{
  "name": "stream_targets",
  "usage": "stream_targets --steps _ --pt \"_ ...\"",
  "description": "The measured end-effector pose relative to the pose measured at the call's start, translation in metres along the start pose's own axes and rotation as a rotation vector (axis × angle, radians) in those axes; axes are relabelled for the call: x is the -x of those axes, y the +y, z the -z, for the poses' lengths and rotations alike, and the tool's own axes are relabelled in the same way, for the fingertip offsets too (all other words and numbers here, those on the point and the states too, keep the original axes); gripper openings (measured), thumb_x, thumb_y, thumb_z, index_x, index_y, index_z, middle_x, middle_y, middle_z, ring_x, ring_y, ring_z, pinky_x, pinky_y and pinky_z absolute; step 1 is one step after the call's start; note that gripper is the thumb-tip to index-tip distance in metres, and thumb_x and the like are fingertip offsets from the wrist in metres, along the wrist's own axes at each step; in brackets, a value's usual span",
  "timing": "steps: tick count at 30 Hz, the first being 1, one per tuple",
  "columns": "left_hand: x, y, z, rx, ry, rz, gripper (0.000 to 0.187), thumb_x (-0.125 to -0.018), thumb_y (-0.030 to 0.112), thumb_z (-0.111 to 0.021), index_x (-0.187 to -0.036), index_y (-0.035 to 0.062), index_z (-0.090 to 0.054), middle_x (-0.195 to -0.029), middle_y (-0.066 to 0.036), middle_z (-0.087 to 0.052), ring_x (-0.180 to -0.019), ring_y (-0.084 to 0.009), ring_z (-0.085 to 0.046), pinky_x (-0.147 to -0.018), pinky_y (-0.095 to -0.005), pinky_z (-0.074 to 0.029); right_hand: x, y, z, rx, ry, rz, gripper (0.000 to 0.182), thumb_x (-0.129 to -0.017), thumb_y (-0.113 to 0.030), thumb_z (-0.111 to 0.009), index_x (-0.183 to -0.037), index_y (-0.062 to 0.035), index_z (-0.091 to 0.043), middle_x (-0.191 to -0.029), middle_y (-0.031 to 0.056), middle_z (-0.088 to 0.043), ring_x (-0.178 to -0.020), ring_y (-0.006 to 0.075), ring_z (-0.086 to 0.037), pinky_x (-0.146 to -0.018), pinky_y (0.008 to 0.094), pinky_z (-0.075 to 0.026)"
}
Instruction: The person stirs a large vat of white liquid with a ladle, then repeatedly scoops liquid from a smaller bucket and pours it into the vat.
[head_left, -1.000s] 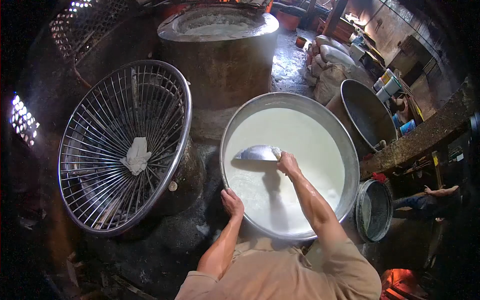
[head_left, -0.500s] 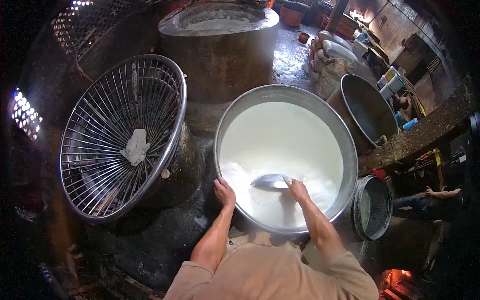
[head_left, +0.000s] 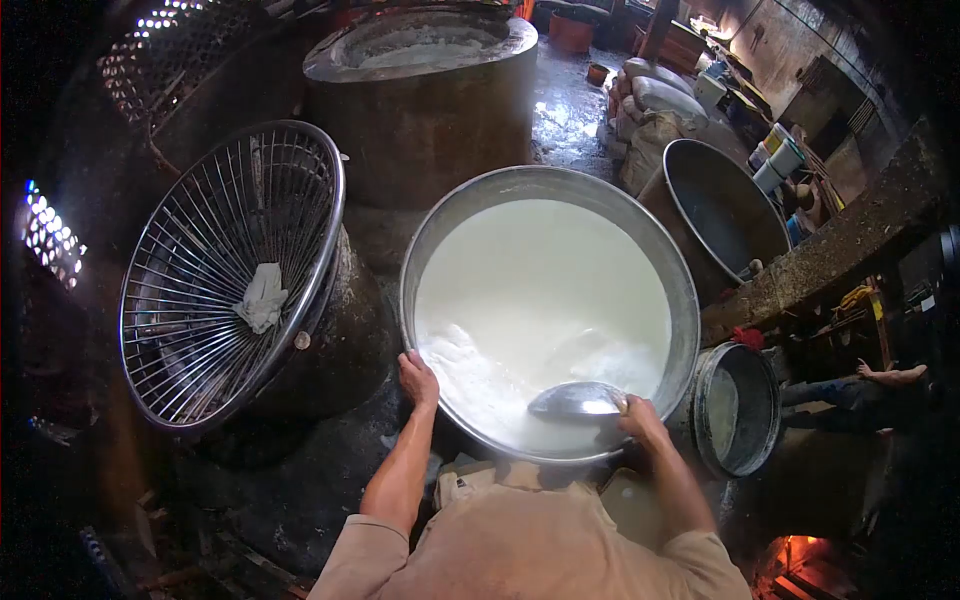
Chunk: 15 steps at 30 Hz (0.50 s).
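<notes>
A large round metal vat (head_left: pixel 408 262) holds milky white liquid (head_left: pixel 540 270), with white froth or curd toward its near and left side. My left hand (head_left: pixel 418 379) grips the vat's rim at the lower left. In my right hand (head_left: pixel 638 415) is the end of a shiny metal scoop (head_left: pixel 577 399), which lies tilted at the liquid's surface near the vat's front wall. The part of the scoop under my fingers is hidden.
Left of the vat leans a wide metal-barred basket (head_left: pixel 335 200) with a white cloth (head_left: pixel 262 298) in it. Behind stands a round stone tub (head_left: pixel 420 130). At right are a tilted metal vat (head_left: pixel 715 215), a bucket (head_left: pixel 770 420), a beam (head_left: pixel 830 240), a person's arm (head_left: pixel 893 375) and a fire (head_left: pixel 795 550).
My right hand has moved the scoop right and closer to the vat's near wall. The froth has shifted and parted. My left hand stays on the rim; the whole view has shifted slightly.
</notes>
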<state>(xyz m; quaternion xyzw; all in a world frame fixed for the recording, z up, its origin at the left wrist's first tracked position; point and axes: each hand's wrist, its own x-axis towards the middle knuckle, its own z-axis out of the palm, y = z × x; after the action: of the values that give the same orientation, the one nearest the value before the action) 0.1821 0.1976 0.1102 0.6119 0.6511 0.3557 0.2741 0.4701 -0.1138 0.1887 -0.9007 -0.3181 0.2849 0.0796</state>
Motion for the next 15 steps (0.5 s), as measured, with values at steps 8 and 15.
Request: stream_targets --steps 8,15 --pt "-0.003 -0.009 -0.003 -0.052 0.052 -0.07 0.034 -0.092 0.03 -0.038 -0.088 -0.0015 -0.049 -0.08 -0.027 -0.056 -0.079 -0.0449 -0.053 -0.064 -0.05 -0.04 0.037 0.029 0.1 -0.058 -0.017 0.082 0.042 -0.062 -0.009 -0.059 -0.104 -0.0028 -0.057 -0.095 0.022 -0.061 -0.09 0.0356 -0.058 -0.079 0.0395 -0.046" --pt "-0.006 -0.016 -0.007 0.001 0.051 -0.056 0.035 -0.091 0.03 -0.039 -0.088 -0.0031 -0.049 -0.082 -0.026 -0.056 -0.083 -0.0421 -0.053 -0.071 -0.0473 -0.04 0.013 0.038 0.149 -0.247 0.261 0.166 0.045 -0.062 -0.005 -0.055 -0.107 -0.0022 -0.055 -0.084 0.0204 -0.061 -0.078 0.0311 -0.06 -0.068 0.0358 -0.047"
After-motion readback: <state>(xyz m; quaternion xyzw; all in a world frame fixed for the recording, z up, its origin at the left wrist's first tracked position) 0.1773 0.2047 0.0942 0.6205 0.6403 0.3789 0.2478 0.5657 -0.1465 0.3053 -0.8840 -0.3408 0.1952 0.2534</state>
